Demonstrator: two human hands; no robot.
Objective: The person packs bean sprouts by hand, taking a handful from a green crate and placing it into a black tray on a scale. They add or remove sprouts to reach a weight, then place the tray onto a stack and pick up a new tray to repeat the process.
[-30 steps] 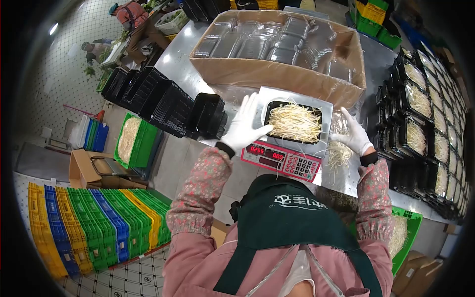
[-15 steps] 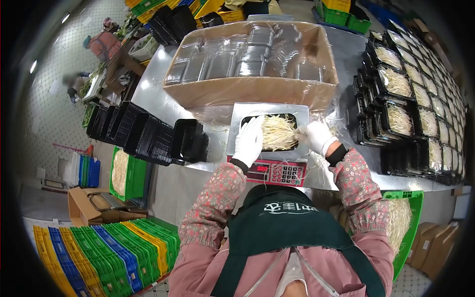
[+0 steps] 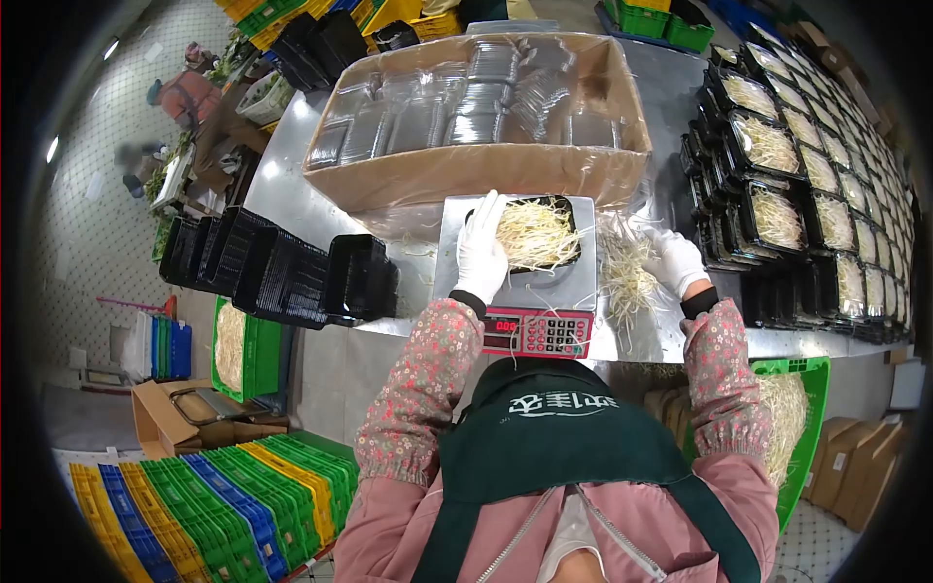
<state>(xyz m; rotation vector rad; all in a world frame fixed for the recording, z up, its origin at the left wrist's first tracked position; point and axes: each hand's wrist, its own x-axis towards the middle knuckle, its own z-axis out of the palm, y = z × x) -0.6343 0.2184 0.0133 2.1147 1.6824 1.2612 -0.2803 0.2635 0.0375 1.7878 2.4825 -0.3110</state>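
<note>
From where I stand, leftmost is a nested row of black rectangular plastic trays (image 3: 282, 267), lying just beyond reach of a fist but near the left hand (image 3: 482, 248), probably so that one comes easily to it. That white-gloved hand is open, its fingers straight and together, laid over the left side of a black rectangular plastic tray (image 3: 566, 206), seemingly to steady it. Under that tray, and under the hand, sits a silver-topped scale with a red keypad panel (image 3: 586, 282). Thin pale bean sprouts (image 3: 535, 236) fill the tray, right beside the left fingers. Beyond both hands stands a brown cardboard carton (image 3: 466, 185) holding stacked clear plastic lids (image 3: 423, 121), set back perhaps to leave elbow room. The white-gloved right hand (image 3: 677, 262) is at a loose heap of pale sprouts (image 3: 627, 272), kept close to the scale, I suppose, for short movements; whether its bent fingers pinch any strands, I cannot tell. Right of it rise stacks of sprout-filled black trays (image 3: 768, 146), apparently set aside from the working spot
</note>
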